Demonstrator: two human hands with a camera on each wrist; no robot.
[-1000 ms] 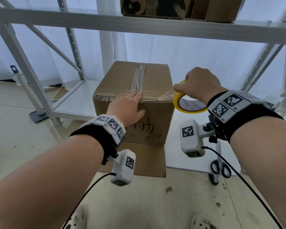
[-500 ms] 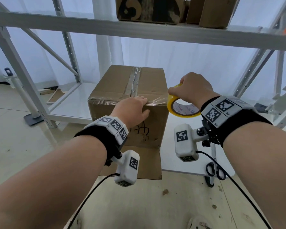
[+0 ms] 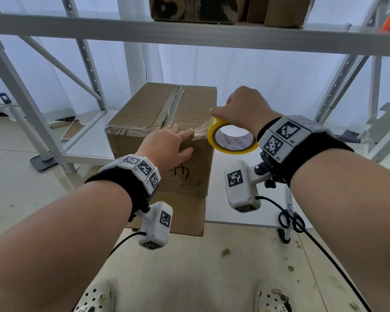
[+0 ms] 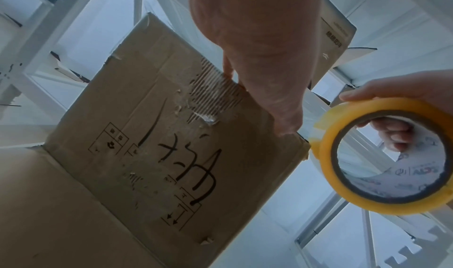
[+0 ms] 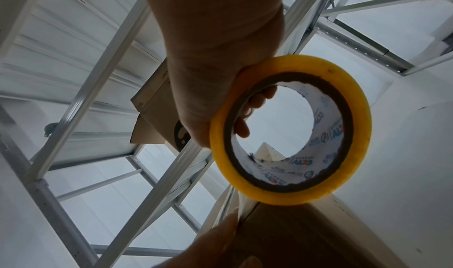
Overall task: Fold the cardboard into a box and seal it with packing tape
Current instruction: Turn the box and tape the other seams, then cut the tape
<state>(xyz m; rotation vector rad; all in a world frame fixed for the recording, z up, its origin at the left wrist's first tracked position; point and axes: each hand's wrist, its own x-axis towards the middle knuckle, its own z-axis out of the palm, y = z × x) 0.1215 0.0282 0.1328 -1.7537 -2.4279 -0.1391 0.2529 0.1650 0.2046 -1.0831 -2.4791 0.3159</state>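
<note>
A brown cardboard box (image 3: 144, 113) stands on a low white shelf, its top seam taped and clear tape running along its near top edge. My left hand (image 3: 167, 145) lies flat on that edge near the right corner, pressing the tape down, with the thumb on the front face (image 4: 152, 156). My right hand (image 3: 241, 109) grips a yellow roll of packing tape (image 3: 232, 140) just right of the box's corner, fingers through the core (image 5: 245, 117). A short stretch of clear tape spans from the roll to the box. One bottom flap (image 3: 185, 212) hangs down over the shelf edge.
Scissors (image 3: 291, 219) lie at the front right of the white shelf (image 3: 234, 212). Steel rack posts and braces stand left and right. An upper shelf (image 3: 189, 34) above carries more cardboard boxes. My feet in white clogs stand on the beige floor below.
My left hand has slid right along the box's near top edge towards the corner. The right hand and tape roll stayed by that corner; the head view shifted.
</note>
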